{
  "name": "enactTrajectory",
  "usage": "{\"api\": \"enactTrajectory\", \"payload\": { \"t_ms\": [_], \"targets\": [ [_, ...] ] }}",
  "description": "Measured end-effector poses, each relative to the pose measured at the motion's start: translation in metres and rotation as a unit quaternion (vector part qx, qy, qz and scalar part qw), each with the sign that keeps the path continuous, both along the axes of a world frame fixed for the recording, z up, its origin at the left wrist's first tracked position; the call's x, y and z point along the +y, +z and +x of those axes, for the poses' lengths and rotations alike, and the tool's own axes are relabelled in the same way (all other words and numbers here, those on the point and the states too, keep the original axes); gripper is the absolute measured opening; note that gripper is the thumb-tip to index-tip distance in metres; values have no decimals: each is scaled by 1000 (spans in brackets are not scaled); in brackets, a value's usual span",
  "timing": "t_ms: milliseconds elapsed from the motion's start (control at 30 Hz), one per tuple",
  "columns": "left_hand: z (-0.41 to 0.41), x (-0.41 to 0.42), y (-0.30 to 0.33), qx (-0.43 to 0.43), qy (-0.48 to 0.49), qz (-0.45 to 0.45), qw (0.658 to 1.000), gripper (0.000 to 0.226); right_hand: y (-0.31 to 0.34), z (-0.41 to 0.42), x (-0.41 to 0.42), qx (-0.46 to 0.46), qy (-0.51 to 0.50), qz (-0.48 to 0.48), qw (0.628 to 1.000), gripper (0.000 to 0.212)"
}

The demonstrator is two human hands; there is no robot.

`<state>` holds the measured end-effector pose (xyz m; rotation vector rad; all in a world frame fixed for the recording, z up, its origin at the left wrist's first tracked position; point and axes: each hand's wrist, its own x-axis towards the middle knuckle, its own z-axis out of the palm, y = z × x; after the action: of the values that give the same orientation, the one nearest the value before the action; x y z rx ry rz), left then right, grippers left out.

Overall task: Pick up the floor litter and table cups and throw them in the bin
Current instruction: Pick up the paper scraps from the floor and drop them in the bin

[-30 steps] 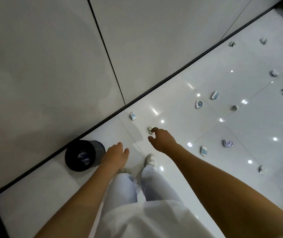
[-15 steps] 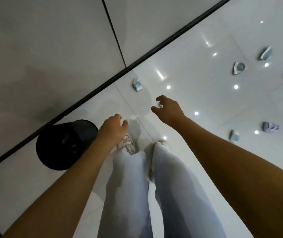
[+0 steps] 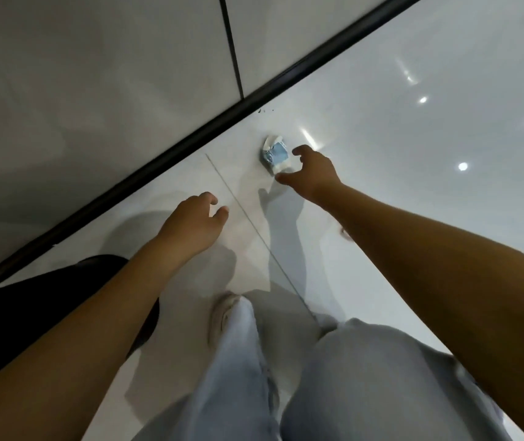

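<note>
Item 1, far left: black bin point(image 3: 31, 300), round, sitting on the floor against the dark baseboard strip point(image 3: 190, 144); mostly hidden behind the left forearm, so its contents are not showing.

Item 2: grey wall panels point(image 3: 95, 74), filling the upper left and divided by one dark vertical seam.

Item 3: left hand point(image 3: 195, 222), hanging palm-down above the floor, fingers point(image 3: 209, 198) loosely curled and slightly apart, holding nothing.

Item 4, lower centre: the person's legs in pale blue trousers point(image 3: 244, 377), with one light shoe point(image 3: 219, 316) resting on the tile.

Item 5: glossy white floor point(image 3: 413, 90), crossed by a thin tile joint and reflecting several round ceiling lights on the right.

Item 6: crumpled blue-and-white litter piece point(image 3: 275, 154), lying on the floor near the baseboard, well apart from the bin.

Item 7: right hand point(image 3: 313, 173), reaching down just beside the litter, thumb and fingers point(image 3: 300, 150) spreading apart around its right edge; whether they are touching it cannot be told. Its shadow is falling on the tile below.
</note>
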<state>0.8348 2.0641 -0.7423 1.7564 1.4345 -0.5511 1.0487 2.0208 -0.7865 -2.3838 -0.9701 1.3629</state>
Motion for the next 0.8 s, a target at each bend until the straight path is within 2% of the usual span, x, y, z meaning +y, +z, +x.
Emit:
{"api": "enactTrajectory", "payload": {
  "t_ms": [167,267,400,467,600,800],
  "targets": [
    [10,23,-42,-36,54,-20,998,39,-58,-2,38,-32,0,45,998,91],
    [15,27,-57,-54,74,-30,995,36,-79,-11,44,-67,30,58,996,97],
    [14,25,-63,-66,81,-37,994,35,-89,-18,38,-115,68,94,987,73],
    [14,23,-62,-71,102,-44,991,34,-86,-18,33,-101,71,108,986,66],
    [19,23,-54,-118,192,-38,974,29,-60,-23,13,-41,113,136,983,78],
    [42,13,-40,-184,234,-79,951,50,-19,-32,-26,16,171,185,968,94]
  ]
}}
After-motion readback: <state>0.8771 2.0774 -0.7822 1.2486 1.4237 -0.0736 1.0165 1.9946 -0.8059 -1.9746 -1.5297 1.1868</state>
